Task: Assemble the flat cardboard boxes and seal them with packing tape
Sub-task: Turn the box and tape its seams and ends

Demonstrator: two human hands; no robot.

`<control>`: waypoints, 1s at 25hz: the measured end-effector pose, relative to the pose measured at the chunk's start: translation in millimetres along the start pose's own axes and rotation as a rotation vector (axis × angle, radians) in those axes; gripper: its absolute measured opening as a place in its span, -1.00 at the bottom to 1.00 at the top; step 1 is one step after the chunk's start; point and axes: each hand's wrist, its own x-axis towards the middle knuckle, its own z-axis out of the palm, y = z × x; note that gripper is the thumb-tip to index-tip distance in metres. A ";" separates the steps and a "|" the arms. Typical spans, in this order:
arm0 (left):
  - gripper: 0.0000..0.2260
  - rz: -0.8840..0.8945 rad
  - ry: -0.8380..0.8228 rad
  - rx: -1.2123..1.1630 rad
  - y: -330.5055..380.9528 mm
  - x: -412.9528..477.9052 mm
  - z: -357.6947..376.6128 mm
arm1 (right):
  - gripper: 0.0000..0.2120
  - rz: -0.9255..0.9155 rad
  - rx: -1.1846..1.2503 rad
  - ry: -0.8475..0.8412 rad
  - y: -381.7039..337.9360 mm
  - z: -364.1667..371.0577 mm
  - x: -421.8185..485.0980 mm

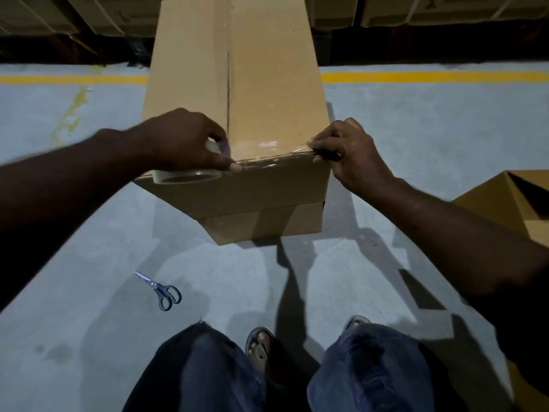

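A tall brown cardboard box [267, 84] stands on the floor in front of me, its top flaps closed with a seam down the middle. My left hand [184, 141] grips a roll of clear packing tape [187, 176] at the box's near top edge. A strip of clear tape [267, 154] runs from the roll along that edge to the right corner. There my right hand [347, 153] pinches the tape's end against the box corner.
Blue-handled scissors [162, 289] lie on the grey floor at lower left. Another open cardboard box [511, 197] sits at the right edge. A yellow floor line [416, 76] and stacked cartons [445, 7] lie behind. My knees and sandalled feet [260, 346] are below.
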 end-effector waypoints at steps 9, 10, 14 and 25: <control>-0.42 -0.257 -0.180 0.150 -47.2 23.6 16.0 | -0.73 0.084 -0.186 -0.062 -21.4 4.3 2.3; -0.40 -0.262 -0.182 0.163 -44.6 29.6 20.8 | -0.72 0.100 -0.260 -0.073 -27.1 5.4 3.1; -0.38 -0.281 -0.126 0.154 -37.5 40.2 28.7 | -0.66 0.082 -0.453 -0.123 -44.6 10.8 8.8; -0.40 -0.248 -0.087 0.150 -38.0 48.2 37.3 | -0.38 -0.117 -0.419 -0.443 -66.1 53.9 52.6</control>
